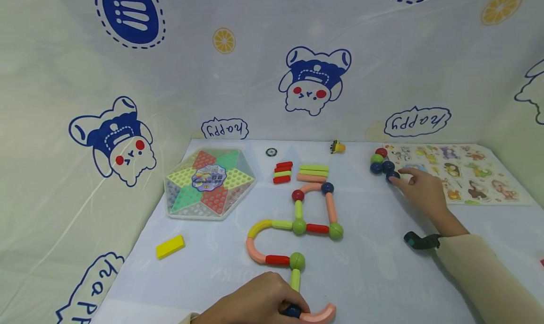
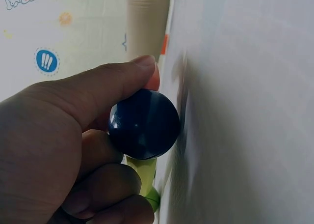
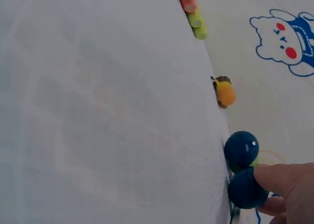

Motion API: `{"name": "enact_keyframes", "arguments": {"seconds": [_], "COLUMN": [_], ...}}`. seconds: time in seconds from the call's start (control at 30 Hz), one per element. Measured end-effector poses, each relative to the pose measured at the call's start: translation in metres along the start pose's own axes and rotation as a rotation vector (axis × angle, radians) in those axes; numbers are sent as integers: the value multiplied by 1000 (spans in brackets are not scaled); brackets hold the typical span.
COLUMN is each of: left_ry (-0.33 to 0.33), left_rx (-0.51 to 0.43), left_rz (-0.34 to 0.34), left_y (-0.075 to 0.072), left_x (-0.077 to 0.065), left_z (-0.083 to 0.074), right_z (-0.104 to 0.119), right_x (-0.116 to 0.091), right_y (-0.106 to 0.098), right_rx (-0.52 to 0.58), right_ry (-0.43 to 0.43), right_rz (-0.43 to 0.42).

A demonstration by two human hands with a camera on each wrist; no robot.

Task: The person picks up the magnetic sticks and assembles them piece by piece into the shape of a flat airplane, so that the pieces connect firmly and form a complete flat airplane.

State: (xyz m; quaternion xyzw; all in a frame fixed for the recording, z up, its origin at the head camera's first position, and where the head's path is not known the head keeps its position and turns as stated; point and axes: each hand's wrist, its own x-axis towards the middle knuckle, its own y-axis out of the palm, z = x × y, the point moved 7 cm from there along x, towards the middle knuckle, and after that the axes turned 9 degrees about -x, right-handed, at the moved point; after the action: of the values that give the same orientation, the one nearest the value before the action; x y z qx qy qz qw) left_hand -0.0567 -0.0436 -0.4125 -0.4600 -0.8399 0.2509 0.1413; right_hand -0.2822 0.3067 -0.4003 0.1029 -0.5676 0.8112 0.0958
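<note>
My left hand (image 1: 265, 298) grips a dark blue ball (image 2: 143, 125) at the table's near edge. A curved pink stick (image 1: 320, 313) juts out to the right of that ball, and a light green stick (image 1: 295, 280) runs up from it to a green ball (image 1: 297, 261). That chain goes on through red, pink and yellow sticks to a four-cornered loop with a red ball (image 1: 298, 195). At the back right, my right hand (image 1: 425, 194) pinches another dark blue ball (image 3: 248, 188). Beside it sit more blue balls (image 1: 376, 167), a green one and a red one.
Loose short sticks (image 1: 313, 173) lie in two groups behind the loop. A hexagonal game board (image 1: 178, 210) stands at left, near a yellow block (image 1: 170, 247). A sticker sheet (image 1: 501, 199) lies under the right hand's side. A small yellow toy (image 1: 337, 147) sits at the back.
</note>
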Motion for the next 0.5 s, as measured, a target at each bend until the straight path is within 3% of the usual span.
{"name": "enact_keyframes", "arguments": {"seconds": [0.27,0.5], "left_ry": [-6,18], "left_rx": [-15,4], "left_rz": [1,-2], "left_y": [1,-1], "left_x": [-1,0], "left_z": [-1,-1], "right_z": [-12,-5], "right_x": [-4,-32], "right_y": [11,7], "right_rx": [15,30], "right_ry": [62,54], "right_rz": [74,25]}}
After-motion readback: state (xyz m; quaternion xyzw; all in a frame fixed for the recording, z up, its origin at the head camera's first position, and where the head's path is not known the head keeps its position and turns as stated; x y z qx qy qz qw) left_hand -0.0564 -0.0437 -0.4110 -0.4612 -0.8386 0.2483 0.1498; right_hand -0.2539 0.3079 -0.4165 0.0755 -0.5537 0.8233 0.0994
